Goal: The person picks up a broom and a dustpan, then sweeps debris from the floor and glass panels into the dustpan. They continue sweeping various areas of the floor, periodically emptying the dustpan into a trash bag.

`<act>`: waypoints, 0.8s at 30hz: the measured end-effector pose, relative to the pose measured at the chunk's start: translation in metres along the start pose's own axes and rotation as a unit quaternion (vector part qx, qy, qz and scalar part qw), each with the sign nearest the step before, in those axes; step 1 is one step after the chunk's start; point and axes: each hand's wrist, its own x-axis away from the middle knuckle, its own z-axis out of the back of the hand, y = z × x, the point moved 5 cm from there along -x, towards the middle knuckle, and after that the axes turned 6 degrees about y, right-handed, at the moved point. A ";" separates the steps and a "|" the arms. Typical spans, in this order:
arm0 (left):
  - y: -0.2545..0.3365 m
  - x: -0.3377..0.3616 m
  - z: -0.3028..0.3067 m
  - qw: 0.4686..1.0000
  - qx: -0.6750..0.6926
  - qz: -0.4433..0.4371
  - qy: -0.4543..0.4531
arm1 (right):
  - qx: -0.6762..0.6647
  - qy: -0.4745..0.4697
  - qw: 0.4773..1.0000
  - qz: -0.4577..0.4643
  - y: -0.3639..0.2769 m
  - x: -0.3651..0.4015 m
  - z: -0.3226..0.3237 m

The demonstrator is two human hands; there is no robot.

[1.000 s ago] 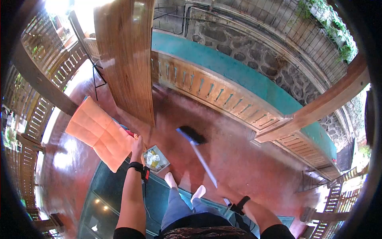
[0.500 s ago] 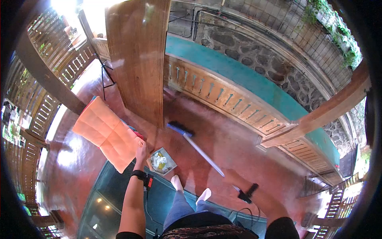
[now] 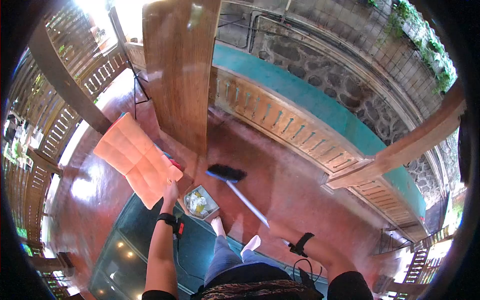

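Glossy red floor (image 3: 300,205), left fingers (image 3: 171,184) around square-tufted cushion (image 3: 134,160), right fingers (image 3: 276,230) around broomstick (image 3: 248,203)

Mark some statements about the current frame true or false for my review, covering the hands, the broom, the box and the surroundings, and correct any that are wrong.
1. The left hand grips the orange cushion near a corner. True.
2. Both wrists are bare. False: each wears a black strap.
3. The right hand is on the handle of a broom. True.
4. The broom's bristles are bright yellow. False: the bristles are black.
5. The open box near the feet holds white and yellow things. True.
6. The long ledge is bright red. False: it is a teal ledge.
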 end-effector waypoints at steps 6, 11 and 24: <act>-0.022 -0.007 -0.040 0.997 0.074 -0.034 0.011 | -0.213 -0.123 0.966 -0.076 0.020 0.084 0.013; -0.020 0.051 -0.027 0.978 0.208 0.005 -0.032 | -0.217 0.006 0.967 -0.133 0.067 0.173 0.038; -0.058 0.182 0.008 0.959 0.275 0.067 0.016 | -0.111 0.115 0.922 -0.353 0.256 0.138 -0.016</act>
